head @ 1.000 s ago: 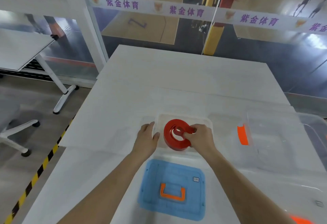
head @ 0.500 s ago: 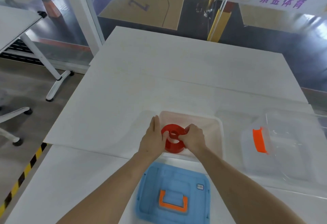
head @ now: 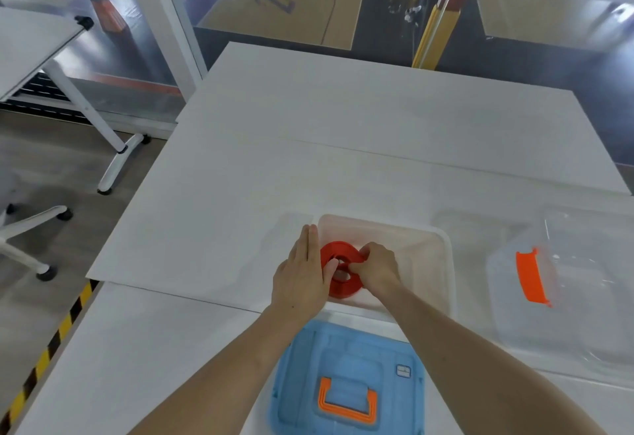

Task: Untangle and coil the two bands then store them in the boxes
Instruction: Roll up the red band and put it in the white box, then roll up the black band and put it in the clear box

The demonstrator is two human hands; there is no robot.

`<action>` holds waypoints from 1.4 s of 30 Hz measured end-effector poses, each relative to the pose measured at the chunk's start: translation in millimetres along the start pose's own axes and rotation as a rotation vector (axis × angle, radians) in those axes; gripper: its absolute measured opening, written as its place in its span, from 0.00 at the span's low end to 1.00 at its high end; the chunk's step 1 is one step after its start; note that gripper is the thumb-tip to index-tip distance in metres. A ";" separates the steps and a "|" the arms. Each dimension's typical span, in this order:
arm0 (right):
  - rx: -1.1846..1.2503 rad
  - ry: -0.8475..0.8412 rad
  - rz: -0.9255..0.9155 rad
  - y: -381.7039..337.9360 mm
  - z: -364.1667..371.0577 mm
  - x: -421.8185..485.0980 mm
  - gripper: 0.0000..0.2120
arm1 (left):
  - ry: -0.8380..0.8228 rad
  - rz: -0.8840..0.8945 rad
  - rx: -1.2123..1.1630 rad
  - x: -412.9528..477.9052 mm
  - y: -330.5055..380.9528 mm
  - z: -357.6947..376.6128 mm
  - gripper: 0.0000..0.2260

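A coiled red band (head: 338, 256) lies flat inside a clear open box (head: 435, 263) near the table's front. My right hand (head: 379, 268) pinches the coil's inner end at its top right. My left hand (head: 303, 271) rests flat along the box's left wall, fingers straight, thumb touching the coil's left side. A second clear box (head: 566, 324) at the right carries an orange handle (head: 531, 278); no second band shows in it.
A blue lid (head: 346, 383) with an orange handle lies between my forearms at the near edge. The white table (head: 343, 160) stretches far ahead. To the left are a floor strip with yellow-black tape (head: 51, 338) and another table's legs (head: 116, 146).
The coil has gone from standing tilted above the box to lying flat inside it. My left hand slid in against its left side. The view tipped down.
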State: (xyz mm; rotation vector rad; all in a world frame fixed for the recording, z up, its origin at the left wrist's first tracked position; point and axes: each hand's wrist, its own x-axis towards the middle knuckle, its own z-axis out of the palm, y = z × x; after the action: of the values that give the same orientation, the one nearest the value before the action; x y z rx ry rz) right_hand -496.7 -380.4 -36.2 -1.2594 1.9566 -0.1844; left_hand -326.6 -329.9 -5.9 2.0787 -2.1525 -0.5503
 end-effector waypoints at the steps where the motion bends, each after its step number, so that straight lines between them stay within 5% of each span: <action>1: -0.010 -0.004 -0.010 0.3 0.0 0.4 0.13 | 0.003 -0.001 0.004 0.0 0.3 0.4 0.34; 10: 0.056 -0.035 -0.085 7.6 -5.9 -4.0 0.31 | -0.028 -0.021 0.018 1.7 2.5 -1.1 0.36; 18: -0.155 0.103 -0.237 2.8 -33.0 -46.2 0.21 | -0.083 -0.032 0.031 -2.9 3.0 -17.7 0.34; 27: -0.444 0.310 -0.458 26.1 -65.7 -169.8 0.18 | 0.009 0.198 0.050 -87.6 24.3 -56.4 0.28; 34: -0.441 0.506 -0.400 115.7 -73.2 -293.6 0.15 | -0.052 0.346 0.078 -187.2 52.0 -45.9 0.28; 42: -0.359 0.548 -0.320 238.6 -83.3 -373.4 0.14 | -0.138 0.379 0.100 -302.3 129.2 1.4 0.25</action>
State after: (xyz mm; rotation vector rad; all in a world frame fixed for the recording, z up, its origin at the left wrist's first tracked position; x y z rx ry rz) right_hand -647.7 22.0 100.0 -1.9164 2.2996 -0.3843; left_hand -430.1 -32.2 87.9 1.6489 -2.6136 -0.5627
